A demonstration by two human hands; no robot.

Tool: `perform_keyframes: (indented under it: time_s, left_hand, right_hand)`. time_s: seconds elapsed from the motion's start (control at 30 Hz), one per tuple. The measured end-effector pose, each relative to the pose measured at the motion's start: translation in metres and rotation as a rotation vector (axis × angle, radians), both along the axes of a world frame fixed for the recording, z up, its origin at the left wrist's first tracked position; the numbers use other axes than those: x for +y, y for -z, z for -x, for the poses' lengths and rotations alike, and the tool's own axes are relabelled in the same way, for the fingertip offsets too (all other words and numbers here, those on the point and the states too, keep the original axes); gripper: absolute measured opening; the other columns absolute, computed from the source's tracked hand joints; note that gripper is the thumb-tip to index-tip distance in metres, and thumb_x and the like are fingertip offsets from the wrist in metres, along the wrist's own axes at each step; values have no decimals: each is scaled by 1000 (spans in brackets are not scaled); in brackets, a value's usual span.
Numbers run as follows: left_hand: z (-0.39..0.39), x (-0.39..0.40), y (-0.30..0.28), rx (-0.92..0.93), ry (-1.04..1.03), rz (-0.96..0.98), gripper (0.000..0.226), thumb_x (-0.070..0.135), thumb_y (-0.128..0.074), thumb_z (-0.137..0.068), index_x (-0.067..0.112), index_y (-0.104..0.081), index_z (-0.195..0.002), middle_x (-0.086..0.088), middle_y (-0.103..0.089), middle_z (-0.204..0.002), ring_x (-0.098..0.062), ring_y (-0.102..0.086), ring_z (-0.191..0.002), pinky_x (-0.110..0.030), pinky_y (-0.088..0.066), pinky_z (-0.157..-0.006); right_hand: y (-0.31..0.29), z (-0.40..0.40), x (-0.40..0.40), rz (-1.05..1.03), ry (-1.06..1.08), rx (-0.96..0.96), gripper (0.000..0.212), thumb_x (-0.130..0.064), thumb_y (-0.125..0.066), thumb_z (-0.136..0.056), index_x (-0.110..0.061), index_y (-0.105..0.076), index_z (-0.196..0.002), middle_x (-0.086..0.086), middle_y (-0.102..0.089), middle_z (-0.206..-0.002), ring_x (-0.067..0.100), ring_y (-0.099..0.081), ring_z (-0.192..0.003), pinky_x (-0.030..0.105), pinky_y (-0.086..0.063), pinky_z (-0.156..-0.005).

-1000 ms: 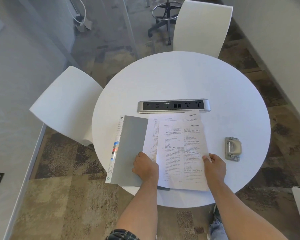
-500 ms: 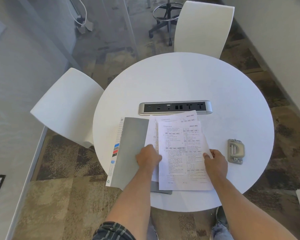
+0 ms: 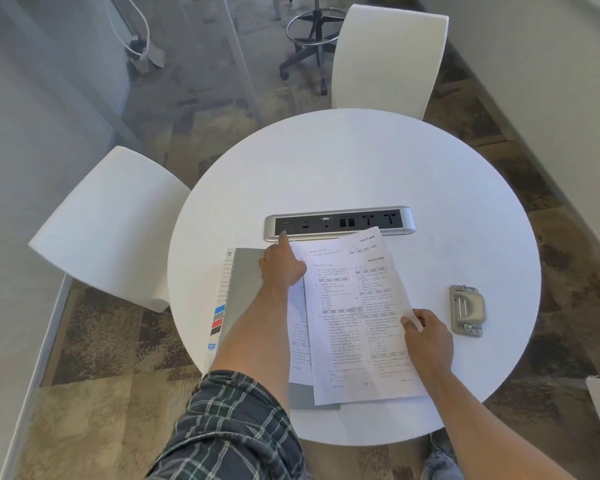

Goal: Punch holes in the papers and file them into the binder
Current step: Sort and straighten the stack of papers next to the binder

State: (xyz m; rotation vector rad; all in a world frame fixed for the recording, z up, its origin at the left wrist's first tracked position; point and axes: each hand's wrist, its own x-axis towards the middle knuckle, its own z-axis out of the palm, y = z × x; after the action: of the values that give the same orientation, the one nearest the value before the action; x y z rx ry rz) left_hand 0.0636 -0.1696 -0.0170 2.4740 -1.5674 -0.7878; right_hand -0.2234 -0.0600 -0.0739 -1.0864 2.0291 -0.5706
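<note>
Item: papers [image 3: 354, 317]. Several printed sheets, fanned and skewed, lying across the binder's right half at the table's [image 3: 361, 161] 6 o'clock. Unpunched, as far as can be seen.

Item: binder [image 3: 246, 289]. Grey, flat, at 7 o'clock, its indexed edge to the left; mostly covered by sheets and forearm.

Item: punch [image 3: 466, 310]. Metal, at 4 o'clock, well apart from the papers, untouched.

Item: socket strip [image 3: 340, 222]. At table centre, just beyond the sheets' far edge.

Left hand [image 3: 283, 266]: laid on the sheets' upper-left corner, index finger extended toward 12 o'clock, gripping nothing.

Right hand [image 3: 426, 329]: thumb on top of the right edge of the top sheet, pinching it; fingers underneath hidden.

Step in hand, judged: squaring the stack. Advice: gather all sheets in both hands, tap the long edge on the table until flush, then carry toward 4 o'clock to the punch. Skewed sheets would give misaligned holes.
</note>
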Motion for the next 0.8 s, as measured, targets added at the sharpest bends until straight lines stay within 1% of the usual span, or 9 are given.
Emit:
perform_keyframes:
  time_s: [0.1,0.2,0.3,0.4,0.57,0.63,0.7,0.73,0.8]
  left_hand:
    - [1,-5,1,118,-111,137,77,27,-74,-86,17,-39,-154,-3,-70,-120,-29,-56,-126,-39,-45,-105]
    - [4,-1,0,239,-178,241,68,29,-83,-80,16,-56,-141,1,-71,-108,-24,-63,-113,-41,-52,-99]
    - [7,5,1,364,-211,259,65,26,-87,-78,17,-60,-136,6,-68,-97,-16,-67,-93,-36,-58,-85]
    - [8,13,1,499,-251,212,64,29,-91,-75,20,-60,-129,4,-67,-96,-10,-65,-86,-20,-50,-66]
    - [12,32,7,670,-203,46,28,12,-86,-80,10,-73,-104,-5,-77,-107,-28,-75,-101,-44,-60,-91]
    - [16,40,7,779,-247,82,17,1,-79,-84,13,-75,-96,-10,-78,-105,-31,-75,-97,-42,-60,-90]
    - [21,47,1,864,-324,120,23,-1,-75,-88,22,-75,-87,-4,-79,-95,-24,-74,-85,-30,-61,-76]
    - [23,50,-3,920,-349,125,24,0,-74,-89,23,-75,-88,0,-80,-92,-22,-73,-84,-27,-60,-73]
    - [26,58,-10,1044,-356,128,21,-1,-74,-89,18,-75,-98,-2,-80,-98,-21,-74,-87,-31,-60,-80]
  right_hand:
    - [1,3,-1,22,1,-42,14,-24,-63,-101,-19,-67,-113,-5,-70,-100,21,-67,-88,32,-47,-72]
    - [-1,1,-2,35,17,-88,5,-22,-61,-102,-22,-65,-106,-6,-70,-99,14,-65,-84,26,-46,-64]
    - [-2,-2,-2,46,46,-118,4,-21,-60,-103,-23,-64,-103,-7,-70,-95,5,-63,-81,21,-43,-59]
    - [-3,-3,-3,57,84,-163,4,-21,-62,-102,-22,-66,-103,-6,-72,-93,13,-66,-84,22,-45,-62]
    - [-5,-1,-3,67,129,-301,9,-20,-64,-100,-18,-68,-108,-3,-75,-98,21,-71,-93,35,-54,-77]
    - [-7,1,-1,25,110,-375,7,-18,-66,-97,-17,-68,-104,0,-76,-97,24,-73,-92,42,-59,-81]
    - [-11,3,-1,-20,53,-429,11,-17,-68,-83,-14,-67,-93,5,-77,-92,26,-73,-85,45,-59,-77]
    - [-13,5,-2,-34,15,-434,17,-19,-67,-73,-12,-66,-88,7,-76,-90,28,-73,-82,44,-58,-74]
    - [-18,9,-5,-34,-35,-486,29,-22,-68,-65,-11,-67,-91,7,-78,-94,28,-75,-85,47,-61,-76]
